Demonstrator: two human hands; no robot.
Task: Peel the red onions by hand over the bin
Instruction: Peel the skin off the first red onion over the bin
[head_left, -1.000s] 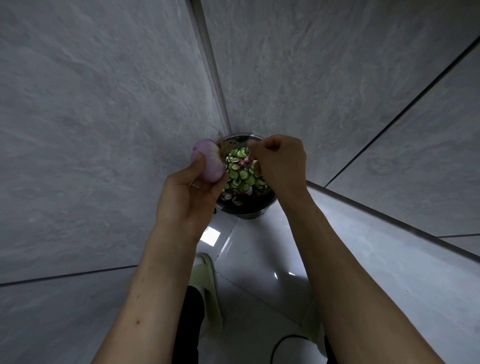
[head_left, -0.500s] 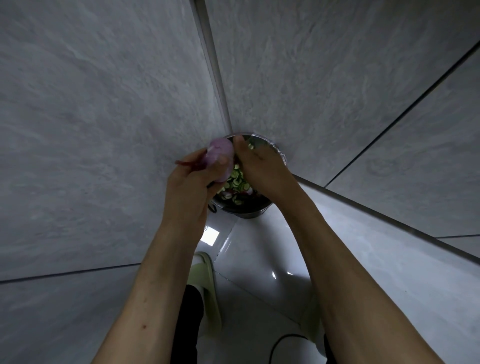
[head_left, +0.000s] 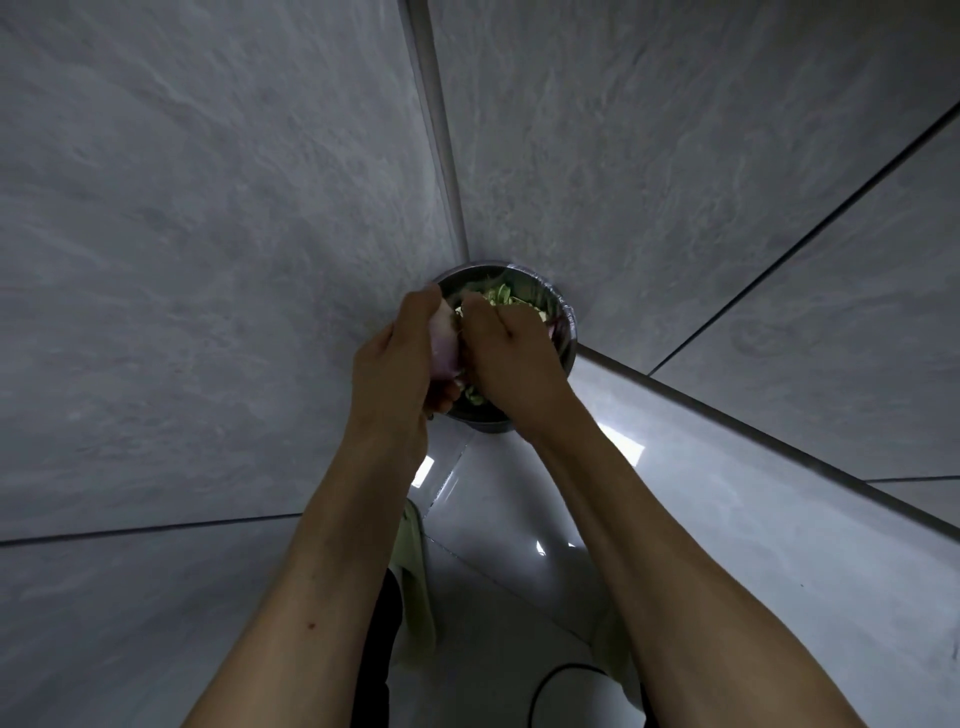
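Both hands have closed together over the bin (head_left: 569, 332): left hand (head_left: 395, 364) grips the red onion (head_left: 445, 349), right hand (head_left: 506, 353) pinches its skin (fingertips hidden), so wet skin could slip.

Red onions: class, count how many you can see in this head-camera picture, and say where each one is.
1. The red onion is held in the left hand above the bin, with the right hand against it. Others could be hidden behind the hands or among the scraps.
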